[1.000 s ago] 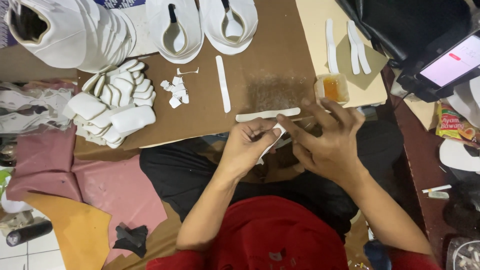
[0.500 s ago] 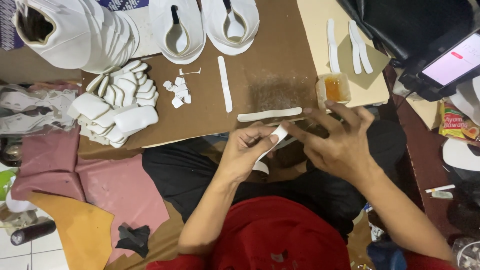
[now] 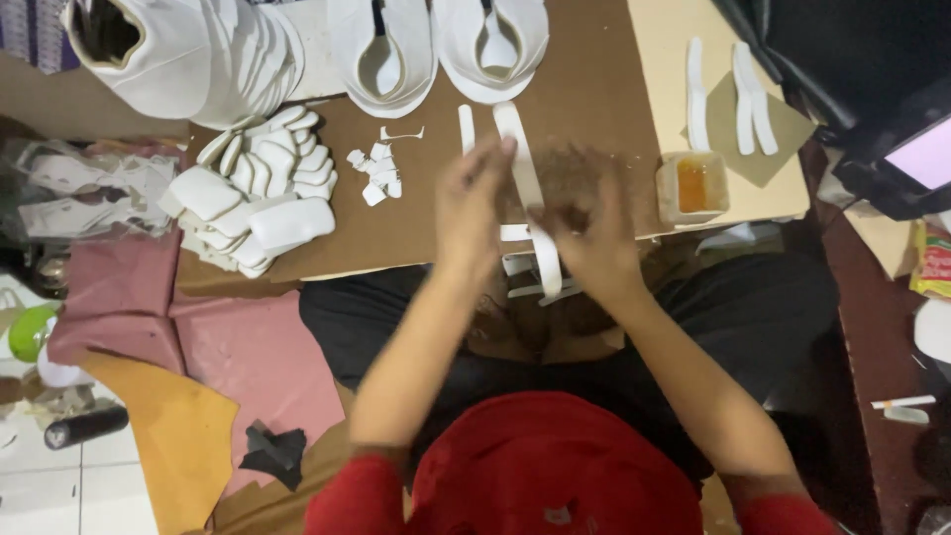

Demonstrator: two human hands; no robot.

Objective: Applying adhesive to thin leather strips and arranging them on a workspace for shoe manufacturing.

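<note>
At the upper left of the frame a stack of white shoe uppers (image 3: 188, 54) stands beside a heap of white cut pieces (image 3: 260, 188) on the brown cardboard surface (image 3: 416, 218). Small white scraps (image 3: 374, 170) lie just right of the heap. At centre the left hand (image 3: 472, 203) is blurred, fingers reaching up to the top end of a long white strip (image 3: 527, 188); whether its grip is closed on the strip cannot be told. The right hand (image 3: 586, 228) lies against the strip's lower half, equally blurred, grip unclear. The strip runs from the surface down over the front edge. Right of the hands sits a small tub of orange glue (image 3: 691, 185).
</note>
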